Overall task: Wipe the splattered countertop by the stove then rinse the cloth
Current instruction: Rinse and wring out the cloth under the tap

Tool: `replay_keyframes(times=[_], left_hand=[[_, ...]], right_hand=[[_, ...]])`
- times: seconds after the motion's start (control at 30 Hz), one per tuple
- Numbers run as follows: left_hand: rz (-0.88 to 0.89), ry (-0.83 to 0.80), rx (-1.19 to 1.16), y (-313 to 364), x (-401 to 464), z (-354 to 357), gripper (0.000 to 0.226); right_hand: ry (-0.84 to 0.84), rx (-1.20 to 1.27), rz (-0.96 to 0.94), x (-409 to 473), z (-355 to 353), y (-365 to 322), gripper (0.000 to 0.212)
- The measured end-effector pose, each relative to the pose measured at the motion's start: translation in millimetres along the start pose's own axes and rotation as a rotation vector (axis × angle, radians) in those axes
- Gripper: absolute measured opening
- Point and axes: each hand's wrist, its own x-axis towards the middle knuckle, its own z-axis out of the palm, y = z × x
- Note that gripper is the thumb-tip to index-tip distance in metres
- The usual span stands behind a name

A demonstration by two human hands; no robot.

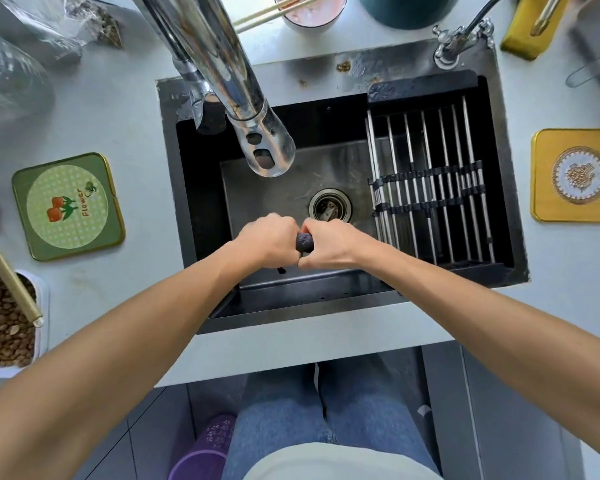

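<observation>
Pale countertop (132, 109) surrounds a dark steel sink (201, 188), seen from straight above, with a chrome faucet (257, 133) arching over the basin and a slatted rack (430, 188) lying across its right half. Over the basin, just this side of the drain (330, 206), the left hand (265, 239) and right hand (329, 245) are clenched knuckle to knuckle around the cloth (303, 241), both fists curled tight on it. Holding it rolled between two fists above the drain looks like wringing, so that squeezed water falls into the sink and not on the counter; the wiping is probably done and the rinse near its end. No water shows at the spout. Nearly all the cloth is hidden inside the fists, only a dark, nubbly stub showing between them, so its size and how wet it is cannot be told. A small dark bit below the hands may be a drip or a cloth end. No stove is in view
</observation>
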Motion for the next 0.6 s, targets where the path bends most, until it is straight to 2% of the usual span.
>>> replay_keyframes(times=[0.1, 0.17, 0.27, 0.33, 0.43, 0.57, 0.6], left_hand=[[-0.142, -0.192, -0.571, -11.1, -8.1, 5.6, 0.025], [-0.235, -0.310, -0.939, -16.5, -17.7, 11.5, 0.029], [-0.202, -0.516, -1.413, -16.7, -30.8, 18.4, 0.034], [-0.123, -0.645, -1.574, -9.6, -37.8, 20.4, 0.037], [-0.010, -0.836, -1.664, 6.1, -46.2, 23.4, 0.042], [0.159, -1.075, -1.673, 20.9, -53.4, 23.8, 0.050], [0.191, -1.135, -1.669, 23.6, -54.7, 24.8, 0.053]], right_hand=[[0.120, 0.057, -0.177, -12.9, 2.4, 8.2, 0.087], [0.318, 0.038, -0.342, -25.0, 2.8, 17.8, 0.098], [0.625, -0.174, -0.591, -37.5, 6.7, 34.6, 0.079], [0.700, -0.311, -0.690, -38.7, 12.8, 37.1, 0.071], [0.745, -0.421, -0.777, -33.7, 17.9, 31.3, 0.062], [0.862, -0.361, -0.938, -24.3, 8.3, 22.3, 0.012], [0.843, -0.355, -0.973, -23.6, 3.3, 20.5, 0.008]])
